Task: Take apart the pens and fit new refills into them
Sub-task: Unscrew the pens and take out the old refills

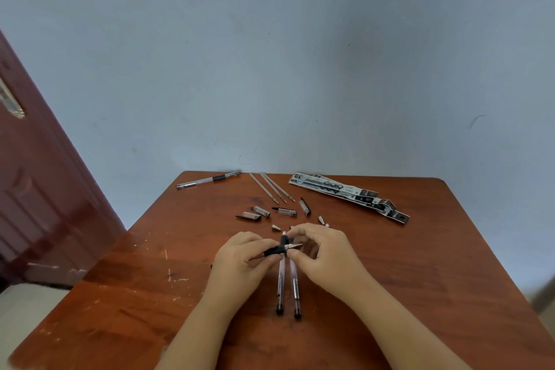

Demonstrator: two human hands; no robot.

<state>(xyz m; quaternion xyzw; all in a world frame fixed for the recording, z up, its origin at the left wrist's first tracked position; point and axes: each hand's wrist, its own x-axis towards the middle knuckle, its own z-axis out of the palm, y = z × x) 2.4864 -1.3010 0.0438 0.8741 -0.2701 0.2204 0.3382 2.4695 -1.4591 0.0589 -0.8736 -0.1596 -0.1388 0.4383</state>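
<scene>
Hands meet at the middle of the wooden table [420,264]. Left of the two barrels [288,288] lying there, our left hand [240,258] pinches a black-gripped pen [274,250]. Right of them, our right hand [324,249] pinches its metal tip [295,246]. Beyond lie caps [260,211], refills [271,188], then refill packets [348,194].

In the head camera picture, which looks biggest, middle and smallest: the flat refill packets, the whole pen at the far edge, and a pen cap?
1. Refill packets, longest and widest.
2. Whole pen, thinner and shorter.
3. Pen cap, clearly smallest.
All three lie at a similar distance, so this order seems safe.
</scene>
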